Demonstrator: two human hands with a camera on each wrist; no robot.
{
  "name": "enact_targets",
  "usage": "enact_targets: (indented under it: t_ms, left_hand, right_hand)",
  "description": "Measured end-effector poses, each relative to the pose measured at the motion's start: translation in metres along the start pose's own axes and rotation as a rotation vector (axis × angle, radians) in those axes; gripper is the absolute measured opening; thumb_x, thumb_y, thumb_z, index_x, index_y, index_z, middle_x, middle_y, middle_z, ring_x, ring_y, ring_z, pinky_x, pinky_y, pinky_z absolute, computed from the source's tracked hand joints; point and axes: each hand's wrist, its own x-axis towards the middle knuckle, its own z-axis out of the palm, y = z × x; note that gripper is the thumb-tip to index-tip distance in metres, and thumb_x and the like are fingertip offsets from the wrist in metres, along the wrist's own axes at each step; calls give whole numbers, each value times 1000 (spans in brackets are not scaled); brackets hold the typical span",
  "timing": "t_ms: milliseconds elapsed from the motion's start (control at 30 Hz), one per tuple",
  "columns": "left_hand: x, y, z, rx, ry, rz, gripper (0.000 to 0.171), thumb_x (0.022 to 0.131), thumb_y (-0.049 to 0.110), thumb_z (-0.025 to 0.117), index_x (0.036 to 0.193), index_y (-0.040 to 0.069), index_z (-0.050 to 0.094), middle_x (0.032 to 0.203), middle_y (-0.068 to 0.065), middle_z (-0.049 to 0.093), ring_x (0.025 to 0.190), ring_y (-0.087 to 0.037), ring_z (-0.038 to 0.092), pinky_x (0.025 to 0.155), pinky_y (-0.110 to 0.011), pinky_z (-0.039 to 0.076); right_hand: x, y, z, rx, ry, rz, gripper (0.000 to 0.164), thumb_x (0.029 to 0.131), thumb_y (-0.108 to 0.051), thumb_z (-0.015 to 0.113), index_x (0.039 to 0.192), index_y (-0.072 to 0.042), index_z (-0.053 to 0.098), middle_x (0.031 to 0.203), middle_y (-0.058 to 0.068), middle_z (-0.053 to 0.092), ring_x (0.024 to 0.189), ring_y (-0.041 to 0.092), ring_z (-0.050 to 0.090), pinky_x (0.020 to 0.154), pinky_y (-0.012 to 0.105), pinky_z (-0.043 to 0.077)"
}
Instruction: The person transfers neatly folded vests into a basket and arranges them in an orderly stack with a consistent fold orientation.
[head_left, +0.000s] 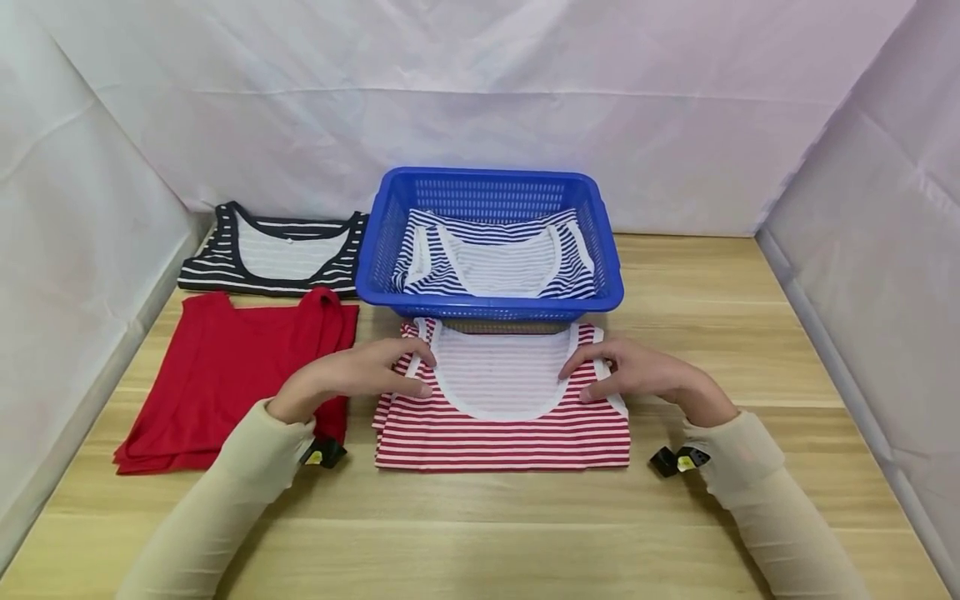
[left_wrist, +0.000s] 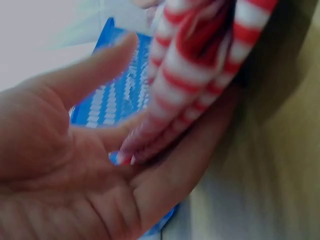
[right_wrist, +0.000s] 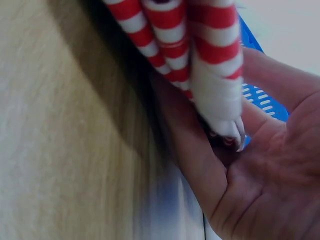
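Note:
A folded red-and-white striped tank top (head_left: 502, 442) lies in front of me, its white-trimmed neckline facing away. At its left side my left hand (head_left: 360, 369) holds the folded edge, thumb and a finger over the top. My right hand (head_left: 641, 371) grips the opposite edge the same way. The left wrist view has the striped layers (left_wrist: 175, 82) resting over fingers that reach beneath them. Likewise in the right wrist view, fingers (right_wrist: 192, 155) run under the layered edge. From the head, those lower fingers are hidden by the cloth.
Just beyond the garment stands a blue plastic basket (head_left: 491, 305) with a folded blue-and-white striped tank top (head_left: 442, 279) inside. To the left lie a folded red top (head_left: 240, 358) and a black-and-white striped tank top (head_left: 296, 283). White cloth walls (head_left: 495, 125) enclose the wooden table (head_left: 480, 533).

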Motion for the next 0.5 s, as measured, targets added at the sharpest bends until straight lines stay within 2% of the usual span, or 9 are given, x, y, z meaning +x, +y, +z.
enact_targets:
  t_ms: [100,233,400,500]
  left_hand:
    - [6,-1,8,36,59,-15,40,81,35,73,113,14,61,103,-4,57,96,-19,50,80,-34,43]
    - [10,1,13,39,100,-27,42,75,30,79,110,14,62,102,-4,56,96,-20,49,80,-34,42]
    - [7,4,9,-3,81,-8,47,75,24,79,118,14,61,111,-5,54,103,-22,47,86,-37,42]
    - [5,5,5,-13,62,-4,51,76,23,79,123,16,61,117,-5,53,107,-22,46,87,-37,43]
  right_hand:
    - [-1,0,1,13,-23,-2,36,82,-21,73,117,-15,67,123,4,53,109,26,44,90,41,38]
    - [0,0,1,31,-44,-54,41,84,-15,72,123,-13,63,124,4,54,110,26,46,92,42,38]
    - [-2,-3,3,23,-114,-157,48,85,-3,67,131,-10,58,131,2,51,116,27,44,95,46,37]
    - [-4,-6,4,22,-142,-152,52,86,0,65,135,-13,55,136,-2,46,119,25,41,97,46,34]
